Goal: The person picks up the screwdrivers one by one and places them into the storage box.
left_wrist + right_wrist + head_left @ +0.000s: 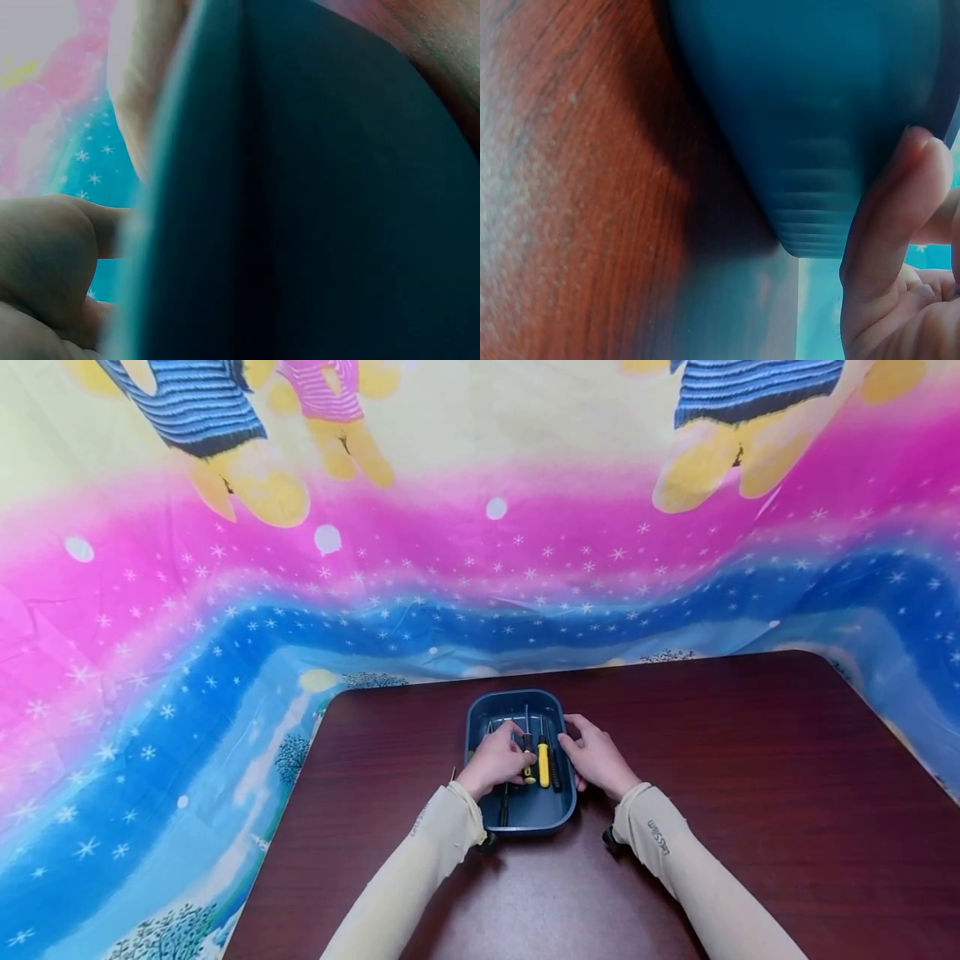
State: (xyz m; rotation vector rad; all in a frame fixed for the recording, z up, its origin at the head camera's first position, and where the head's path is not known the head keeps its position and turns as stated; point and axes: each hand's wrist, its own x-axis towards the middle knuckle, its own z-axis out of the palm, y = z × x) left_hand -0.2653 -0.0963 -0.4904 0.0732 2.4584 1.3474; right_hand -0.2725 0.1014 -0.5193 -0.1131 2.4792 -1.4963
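A dark blue-grey tray point(532, 814) stands on the table with several screwdrivers lying in it. Reaching over its left side, my left hand point(497, 760) has its thumb and curled fingers at the handle of a black-and-yellow screwdriver point(528, 770) and appears to pinch it. Beside that lie a yellow-handled screwdriver point(543, 766) and a black-handled one point(555, 768). My right hand point(600, 758) holds the tray's right rim, fingers against the outer wall point(780, 112). In the left wrist view the tray wall point(337, 195) hides the left fingertips and screwdrivers.
The tray sits near the back edge of a dark red-brown wooden table point(712, 777). Behind the table hangs a colourful printed cloth point(450, 568). Another dark-handled screwdriver point(504, 810) lies at the tray's lower left.
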